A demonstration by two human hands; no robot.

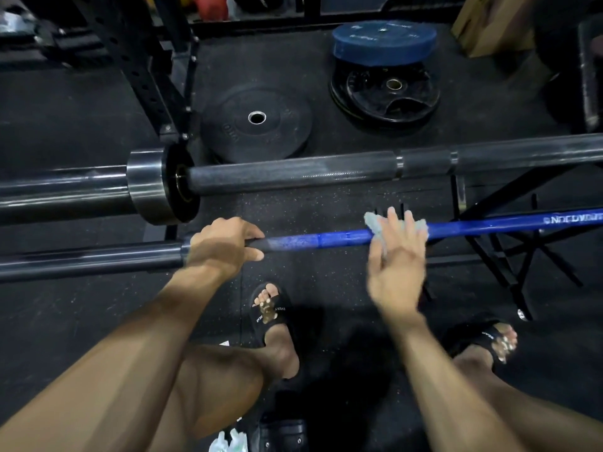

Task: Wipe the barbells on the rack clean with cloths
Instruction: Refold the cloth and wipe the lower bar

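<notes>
Black speckled rubber flooring (326,203) fills the background, with a dark rack upright (143,76) at upper left and plates lying flat beyond the bars. Nearest the person, the blue barbell (483,225) runs left to right across the view, rising slightly toward the right, with a thicker black barbell (293,172) parallel just behind it. The left hand (222,246) curls round the blue bar's shaft beside the sleeve collar, steadying it. The right hand (394,256) reaches over the shaft further right, fingers fairly straight and blurred, pressing a pale grey cloth (375,223) onto the bar; how firmly the thumb closes beneath I cannot tell. Chalky whitish residue shows on the stretch between the two hands, so the wipe probably has to travel along the bar's long axis, leftward toward the steadying hand. White lettering on the blue shaft at far right is too smeared to read. The blue plate (385,40) carries faint print, and the sandals (270,311) bear small unreadable lettering.
</notes>
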